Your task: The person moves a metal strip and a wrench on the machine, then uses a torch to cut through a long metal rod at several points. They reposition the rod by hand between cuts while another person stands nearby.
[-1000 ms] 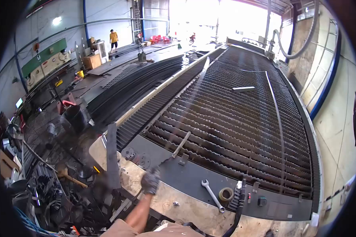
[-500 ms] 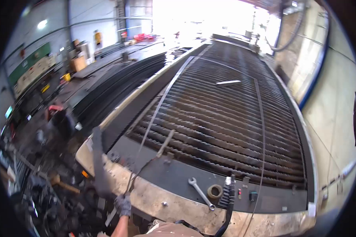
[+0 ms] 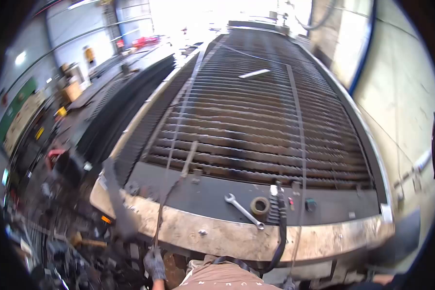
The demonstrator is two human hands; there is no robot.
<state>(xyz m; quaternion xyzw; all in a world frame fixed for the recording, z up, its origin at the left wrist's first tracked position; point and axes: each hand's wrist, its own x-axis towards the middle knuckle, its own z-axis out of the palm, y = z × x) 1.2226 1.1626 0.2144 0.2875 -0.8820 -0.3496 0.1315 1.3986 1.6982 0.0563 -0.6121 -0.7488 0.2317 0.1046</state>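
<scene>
My left hand [image 3: 154, 263], in a grey glove, is closed round the near end of a long thin metal strip [image 3: 169, 166] just off the front edge of the slatted bed. Away from me the strip runs over the slats, bends across at the far part and comes back along the right side. Its right length [image 3: 296, 101] comes down over the front edge to my right hand [image 3: 289, 283], a small gloved shape at the bottom of the view, closed on it. Most of that hand is hidden.
On the bed's front ledge lie a spanner [image 3: 244, 211], a tape roll [image 3: 260, 206] and a black hose [image 3: 282, 224]. A short pale strip [image 3: 254, 73] rests on the slats [image 3: 246, 128]. Scrap and a mallet [image 3: 89, 241] clutter the floor at left.
My view has shifted, so the bed sits higher and further left. My left hand is lower in view, still on the strip. My right hand has come into view at the bottom.
</scene>
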